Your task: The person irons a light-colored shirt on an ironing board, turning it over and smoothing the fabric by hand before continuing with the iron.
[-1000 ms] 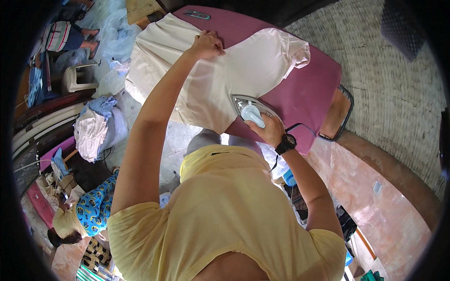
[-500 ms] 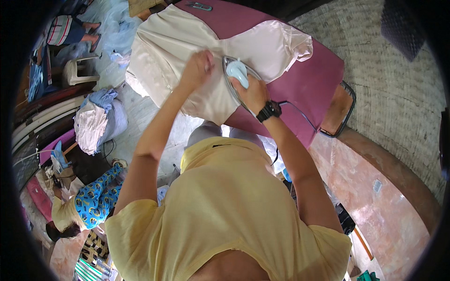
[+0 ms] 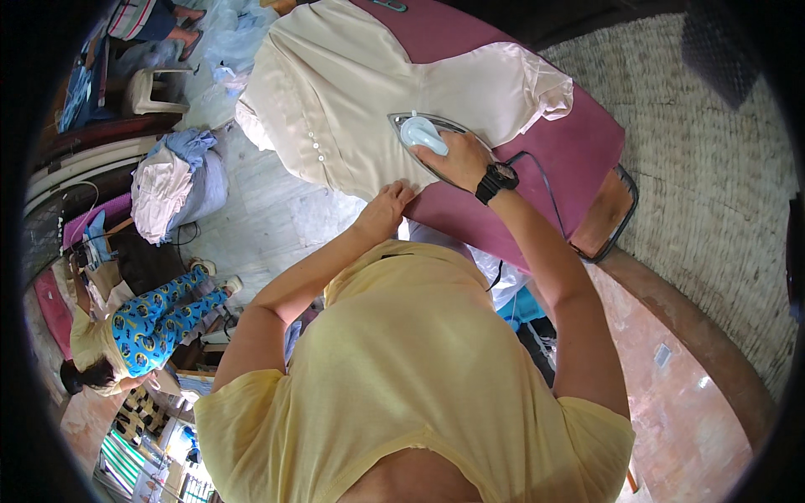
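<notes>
A cream satin-like shirt [image 3: 352, 92] lies spread over a maroon-covered ironing board [image 3: 470, 211]. One sleeve reaches to the right, and a row of small buttons shows on the left part. My right hand [image 3: 459, 161], with a black watch on its wrist, grips the handle of a pale blue iron [image 3: 422, 132]. The soleplate rests on the shirt, its tip pointing up and left. At the board's near edge, my left hand [image 3: 387, 210] has its bent fingers closed on the shirt's edge, just below and left of the iron.
From the iron, a dark cord [image 3: 545, 180] runs right over the board to its metal-framed end [image 3: 616, 210]. Small thread snips [image 3: 390, 5] lie at the far edge. Leftward are a cloth bundle [image 3: 180, 189], a plastic chair [image 3: 155, 94] and another person [image 3: 159, 331].
My left hand has come down from above the shirt to its near edge. The iron has swung so its tip points more to the left. The whole view has shifted slightly.
</notes>
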Demonstrator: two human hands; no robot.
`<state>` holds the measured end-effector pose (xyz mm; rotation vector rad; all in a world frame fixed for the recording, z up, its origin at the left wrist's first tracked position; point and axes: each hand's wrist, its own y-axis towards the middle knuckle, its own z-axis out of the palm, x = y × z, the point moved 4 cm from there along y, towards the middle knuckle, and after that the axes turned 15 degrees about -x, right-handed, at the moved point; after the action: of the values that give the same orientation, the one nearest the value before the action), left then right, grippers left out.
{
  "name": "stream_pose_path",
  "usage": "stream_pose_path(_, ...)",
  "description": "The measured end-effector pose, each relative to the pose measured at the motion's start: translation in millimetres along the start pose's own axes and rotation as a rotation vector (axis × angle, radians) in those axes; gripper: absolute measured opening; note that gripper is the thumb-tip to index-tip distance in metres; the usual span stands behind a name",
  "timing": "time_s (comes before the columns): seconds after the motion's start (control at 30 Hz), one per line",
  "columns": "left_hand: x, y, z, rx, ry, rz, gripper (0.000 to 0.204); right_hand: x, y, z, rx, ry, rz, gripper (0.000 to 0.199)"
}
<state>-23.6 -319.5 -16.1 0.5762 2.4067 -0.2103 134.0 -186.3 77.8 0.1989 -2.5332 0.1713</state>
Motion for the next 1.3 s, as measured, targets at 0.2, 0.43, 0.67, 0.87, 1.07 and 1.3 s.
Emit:
stream_pose_path(0.2,55,58,-46,0.287,0.467,0.044,0.028,-12,-37,1,0.168,0.072,-0.119,0.054)
stream_pose_path(0.43,72,226,-123,-0.410,0.192,0.152,0.022,-32,-60,13,-0.235,0.233,0.319,0.060)
stream_pose_path(0.67,112,291,-109,-0.056,0.294,-0.022,0.018,-3,29,27,-0.445,0.359,0.340,0.060)
stream_pose_path(0.87,142,305,-96,0.024,0.153,-0.021,0.020,-2,23,31,-0.432,0.216,0.383,0.055)
stream_pose_path(1.07,138,322,-105,-0.289,-0.057,0.023,0.011,-3,63,11,-0.526,0.229,0.380,0.059)
stream_pose_path(1.3,85,335,-78,0.030,0.073,0.090,0.020,-21,-31,5,-0.618,0.287,0.698,0.055)
